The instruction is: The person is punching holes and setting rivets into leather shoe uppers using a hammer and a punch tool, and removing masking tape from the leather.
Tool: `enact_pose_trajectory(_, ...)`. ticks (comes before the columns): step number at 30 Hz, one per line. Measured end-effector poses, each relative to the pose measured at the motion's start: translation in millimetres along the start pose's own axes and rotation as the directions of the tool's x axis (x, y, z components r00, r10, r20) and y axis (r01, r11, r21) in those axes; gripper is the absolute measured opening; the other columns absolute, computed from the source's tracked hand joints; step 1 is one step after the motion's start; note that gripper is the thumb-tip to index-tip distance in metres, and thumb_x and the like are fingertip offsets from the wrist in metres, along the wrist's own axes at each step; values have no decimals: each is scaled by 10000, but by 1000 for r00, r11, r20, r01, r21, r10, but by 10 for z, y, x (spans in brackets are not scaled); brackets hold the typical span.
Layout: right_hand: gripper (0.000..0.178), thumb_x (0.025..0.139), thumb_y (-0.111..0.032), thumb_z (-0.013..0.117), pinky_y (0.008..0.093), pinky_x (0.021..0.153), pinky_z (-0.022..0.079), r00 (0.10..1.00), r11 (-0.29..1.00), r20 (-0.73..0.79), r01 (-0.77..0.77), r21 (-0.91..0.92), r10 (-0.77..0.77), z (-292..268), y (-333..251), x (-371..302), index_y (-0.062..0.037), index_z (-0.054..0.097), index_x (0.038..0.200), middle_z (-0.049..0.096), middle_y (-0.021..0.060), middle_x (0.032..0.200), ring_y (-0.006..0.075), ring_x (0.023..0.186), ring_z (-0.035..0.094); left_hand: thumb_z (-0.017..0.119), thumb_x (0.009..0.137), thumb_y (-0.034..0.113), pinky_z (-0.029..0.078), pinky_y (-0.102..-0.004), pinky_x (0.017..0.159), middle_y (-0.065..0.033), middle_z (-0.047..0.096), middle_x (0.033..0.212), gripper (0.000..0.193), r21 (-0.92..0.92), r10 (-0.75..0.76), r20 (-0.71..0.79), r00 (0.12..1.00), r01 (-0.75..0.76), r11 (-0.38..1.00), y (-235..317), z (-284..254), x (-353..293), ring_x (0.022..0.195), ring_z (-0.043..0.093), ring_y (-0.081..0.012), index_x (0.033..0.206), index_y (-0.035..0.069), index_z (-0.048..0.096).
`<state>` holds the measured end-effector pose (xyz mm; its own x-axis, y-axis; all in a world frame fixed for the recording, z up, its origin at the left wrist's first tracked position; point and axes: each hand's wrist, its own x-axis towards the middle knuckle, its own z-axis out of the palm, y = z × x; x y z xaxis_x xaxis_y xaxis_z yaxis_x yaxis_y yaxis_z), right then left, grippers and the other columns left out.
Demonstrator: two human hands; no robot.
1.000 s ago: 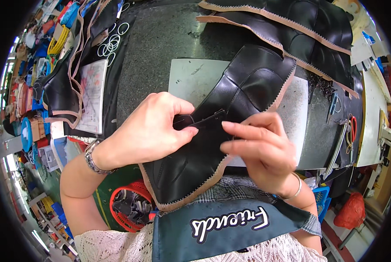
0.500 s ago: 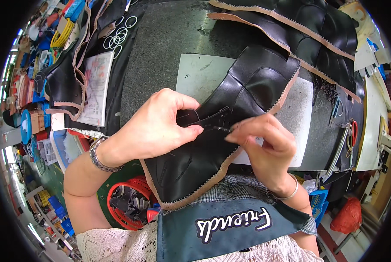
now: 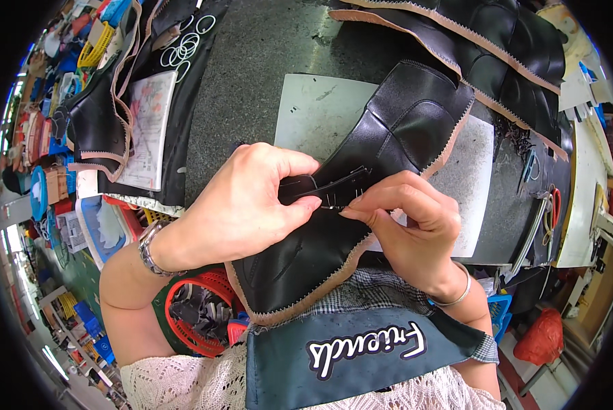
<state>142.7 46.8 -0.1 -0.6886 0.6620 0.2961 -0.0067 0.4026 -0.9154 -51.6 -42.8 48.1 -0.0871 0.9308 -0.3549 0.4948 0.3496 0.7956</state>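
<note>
A black leather boot upper [image 3: 299, 270] with a tan zigzag-cut edge lies across the table edge in front of me. My left hand [image 3: 241, 205] is closed on a folded edge of the upper, thumb below and forefinger above. Short thread ends stick up along a narrow dark strip beside the fingertips. My right hand [image 3: 416, 215] pinches at the other end of this strip, thumb and forefinger pressed together. Whatever lies between the right fingertips is too small to make out.
Under the upper lies a white board [image 3: 320, 99] on the dark table [image 3: 238, 75]. More black uppers [image 3: 487, 65] are stacked at the far right, others [image 3: 101, 126] at the left near white rings [image 3: 182, 49]. Scissors [image 3: 554, 205] lie right; a red basket [image 3: 183, 328] stands below.
My right hand has moved slightly left and down, its fingertips now against the strip near my left thumb. The small dark piece seen at its fingertips earlier no longer shows clearly.
</note>
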Motion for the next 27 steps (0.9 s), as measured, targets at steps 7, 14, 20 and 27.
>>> enact_pose_trajectory(7,220,697,190,654,260,621,550,991,999,124,42,-16,-40,-52,31,116,29,703,838,686,102,841,164,741,680,751,744,22,500,-313,703,-152,659,833,220,100,62,-16,998,-61,993,-30,50,-6,722,644,-234,942,-39,674)
enact_pose_trajectory(14,200,751,94,749,248,652,569,999,1000,45,-17,-23,18,13,13,-2,21,671,920,690,83,832,150,748,696,808,712,27,458,-326,628,-146,621,722,201,102,157,-181,971,-141,985,-128,265,-42,650,599,-217,850,-40,678)
enact_pose_trajectory(20,209,769,73,762,241,654,578,978,978,-74,-190,88,196,39,91,-154,19,626,918,697,73,829,123,742,703,811,715,18,440,-316,625,-137,612,716,200,-76,113,-244,963,-136,988,-165,346,-39,646,569,-204,852,-44,679)
enact_pose_trajectory(27,198,767,70,759,239,655,570,956,945,-8,-289,154,294,4,78,-64,16,614,892,690,63,795,122,731,700,809,708,11,390,-342,599,-132,497,673,252,66,196,-223,955,-185,980,-170,338,-6,631,479,-217,740,-59,569)
